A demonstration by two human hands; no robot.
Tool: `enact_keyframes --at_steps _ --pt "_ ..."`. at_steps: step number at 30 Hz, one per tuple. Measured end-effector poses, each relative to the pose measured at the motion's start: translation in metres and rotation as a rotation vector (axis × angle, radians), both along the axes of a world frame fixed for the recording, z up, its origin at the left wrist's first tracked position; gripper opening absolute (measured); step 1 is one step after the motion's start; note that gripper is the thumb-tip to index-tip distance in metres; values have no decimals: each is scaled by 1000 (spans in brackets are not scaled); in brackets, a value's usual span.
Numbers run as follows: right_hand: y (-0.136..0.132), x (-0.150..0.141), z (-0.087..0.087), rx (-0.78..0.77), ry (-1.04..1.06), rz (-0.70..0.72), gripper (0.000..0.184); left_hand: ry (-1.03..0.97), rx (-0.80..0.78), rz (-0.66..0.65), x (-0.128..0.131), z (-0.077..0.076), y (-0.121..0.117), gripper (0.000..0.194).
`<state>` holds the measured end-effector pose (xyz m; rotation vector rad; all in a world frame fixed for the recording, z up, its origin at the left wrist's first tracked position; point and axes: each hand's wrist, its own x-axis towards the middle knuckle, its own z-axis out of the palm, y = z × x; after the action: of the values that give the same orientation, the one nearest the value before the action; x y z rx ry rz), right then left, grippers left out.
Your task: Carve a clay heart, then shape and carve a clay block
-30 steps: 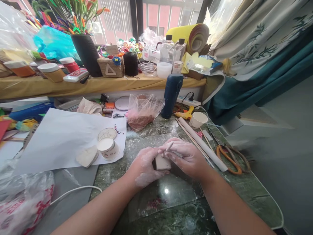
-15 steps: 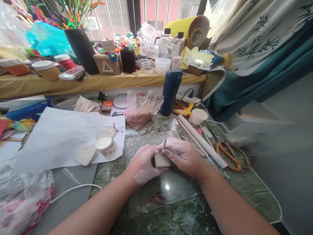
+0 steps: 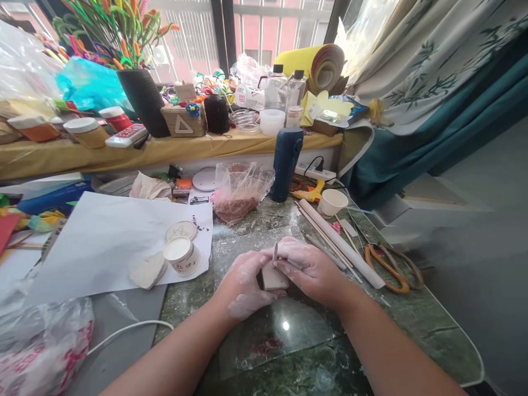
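Observation:
My left hand (image 3: 244, 281), dusted with white powder, is wrapped around a small pale grey block (image 3: 274, 279) that looks like clay. It keeps the block low over a clear sheet (image 3: 297, 341) on the dark green table. A short, thin grey piece (image 3: 275, 252) stands up between the fingertips of my right hand (image 3: 307, 267), right above the block's far edge. That hand is closed and also powdery. I cannot make out the kind of the thin piece, and fingers hide part of the block's top.
Left lie white paper (image 3: 111, 236), a paper cup (image 3: 181, 256) and a flat pale slab (image 3: 147, 270). Behind are a plastic bag of brown material (image 3: 237, 206) and a blue flask (image 3: 285, 165). Right are a white roller (image 3: 342, 245), sticks, orange-handled scissors (image 3: 385, 269) and another cup (image 3: 332, 202).
The thin grey piece in my right hand has turned from slanted to nearly upright. My left hand keeps its hold on the block. The whole view has shifted slightly with the head.

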<state>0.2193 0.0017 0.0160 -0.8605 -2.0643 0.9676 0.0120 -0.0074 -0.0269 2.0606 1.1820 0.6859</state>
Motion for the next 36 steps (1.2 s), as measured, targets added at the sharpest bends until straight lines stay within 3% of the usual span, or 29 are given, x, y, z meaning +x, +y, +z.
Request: enact_keyframes --at_steps 5,9,15,17,20,24,28,36 --pt "4 -3 -4 -21 67 -79 10 -2 13 15 -1 -2 -1 59" --pt "1 -4 -7 -54 79 -150 12 25 -8 20 -1 1 -1 51" --pt "0 -1 -3 24 -1 -8 19 -1 -1 7 -1 0 -1 57" --pt "1 -5 -4 30 18 -70 14 -9 -1 6 -1 0 -2 53" --pt "1 -11 -5 12 59 -204 22 -1 3 18 -1 2 -2 50" --pt "0 -6 1 25 21 -68 15 10 20 18 -1 1 -1 51" --pt "2 3 5 60 9 12 21 7 32 -5 -1 0 0 55" --pt "0 -6 -2 -24 91 -147 8 58 2 35 0 2 -1 52"
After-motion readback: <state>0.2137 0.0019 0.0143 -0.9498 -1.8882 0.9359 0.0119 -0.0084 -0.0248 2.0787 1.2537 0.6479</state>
